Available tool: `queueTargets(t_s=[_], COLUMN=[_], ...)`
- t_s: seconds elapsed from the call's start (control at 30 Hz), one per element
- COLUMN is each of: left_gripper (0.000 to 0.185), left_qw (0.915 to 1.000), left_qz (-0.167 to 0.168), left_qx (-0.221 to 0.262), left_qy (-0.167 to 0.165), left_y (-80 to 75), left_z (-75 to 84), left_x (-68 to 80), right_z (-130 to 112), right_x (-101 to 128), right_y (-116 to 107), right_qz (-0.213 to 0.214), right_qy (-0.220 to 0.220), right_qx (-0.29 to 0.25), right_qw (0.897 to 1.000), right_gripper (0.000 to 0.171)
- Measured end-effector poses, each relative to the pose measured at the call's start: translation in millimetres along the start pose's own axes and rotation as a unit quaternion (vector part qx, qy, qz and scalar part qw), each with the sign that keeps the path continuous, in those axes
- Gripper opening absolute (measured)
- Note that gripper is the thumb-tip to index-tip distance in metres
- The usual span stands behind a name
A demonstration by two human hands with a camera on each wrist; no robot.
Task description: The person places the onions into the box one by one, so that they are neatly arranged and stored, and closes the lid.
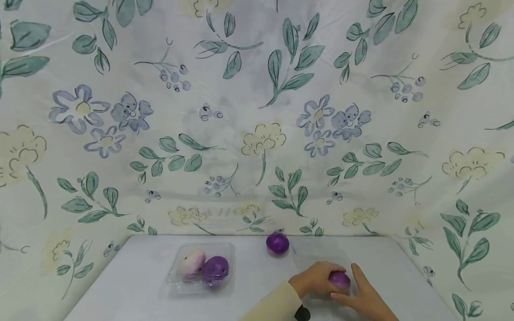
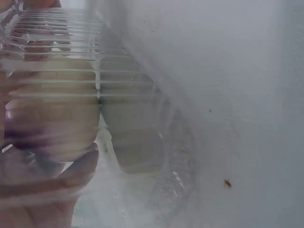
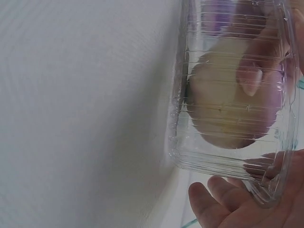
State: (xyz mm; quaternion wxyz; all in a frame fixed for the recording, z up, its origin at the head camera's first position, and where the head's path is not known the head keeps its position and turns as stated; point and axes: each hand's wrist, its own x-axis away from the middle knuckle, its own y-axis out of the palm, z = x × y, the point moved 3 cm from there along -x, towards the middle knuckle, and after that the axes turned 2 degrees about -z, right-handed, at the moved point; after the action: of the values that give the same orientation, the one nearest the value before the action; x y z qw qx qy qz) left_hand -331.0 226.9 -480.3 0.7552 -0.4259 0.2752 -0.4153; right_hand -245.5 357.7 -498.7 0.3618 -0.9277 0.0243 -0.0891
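Near the table's (image 1: 132, 285) front edge, toward its right corner, my left hand (image 1: 317, 278) is curled over a purple-and-cream bun (image 1: 339, 279), fingers wrapped round its top and near side. My right hand (image 1: 363, 294) lies just beside it with fingers straight and relaxed, palm against the thin clear plastic tray (image 3: 228, 156) that the bun sits in; the hand clasps nothing. The wrist views show that tray's ribbed wall close up, with the bun's pale underside (image 3: 228, 104) pressed behind it and my fingertip (image 3: 250, 80) showing through the plastic.

I judge the bun soft and light, easily dented, so it wants a broad, gentle cupping round its sides, not a pinch on the crown. The tray looks flimsy and slick; it will flex and skate on the smooth tabletop unless steadied at its rim.

Farther back, left of middle, a second clear tray (image 1: 176, 278) holds two buns side by side, a pale one (image 1: 192, 261) and a purple one (image 1: 215, 269), touching. Toward the back edge, near the middle, a lone purple bun (image 1: 277, 243) sits on the bare table, well apart from my hands. A floral cloth (image 1: 257, 111) hangs behind everything.
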Motion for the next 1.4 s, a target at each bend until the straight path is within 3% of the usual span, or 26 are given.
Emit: queueTargets(t_s=[0.3, 0.57, 0.77, 1.13, 1.4], left_gripper=[0.056, 0.058, 0.059, 0.055, 0.051], left_qw=[0.9990, 0.9974, 0.9944, 0.9946, 0.9910], left_qz=[-0.012, 0.000, 0.006, 0.048, 0.062], left_qx=[0.043, 0.066, 0.105, 0.087, 0.116], left_qy=[0.001, 0.028, 0.016, 0.031, 0.024], left_y=[-1.3, -6.7, -11.0, -36.3, -59.6], left_z=[3.7, 4.3, 1.8, 1.6, -6.3], left_x=[-3.3, -0.9, 3.8, 11.1, 15.5], right_z=[2, -1, 1, 2, 1], right_x=[2, 0, 0, 3, 1], right_y=[-2, -2, 1, -2, -2], right_qz=[-0.005, -0.007, -0.006, -0.005, -0.011], right_qy=[-0.013, -0.012, -0.009, -0.028, -0.023], right_qx=[-0.006, 0.000, 0.001, 0.023, 0.029], right_qw=[1.000, 1.000, 1.000, 0.999, 0.999], right_gripper=[0.122, 0.123, 0.124, 0.121, 0.122])
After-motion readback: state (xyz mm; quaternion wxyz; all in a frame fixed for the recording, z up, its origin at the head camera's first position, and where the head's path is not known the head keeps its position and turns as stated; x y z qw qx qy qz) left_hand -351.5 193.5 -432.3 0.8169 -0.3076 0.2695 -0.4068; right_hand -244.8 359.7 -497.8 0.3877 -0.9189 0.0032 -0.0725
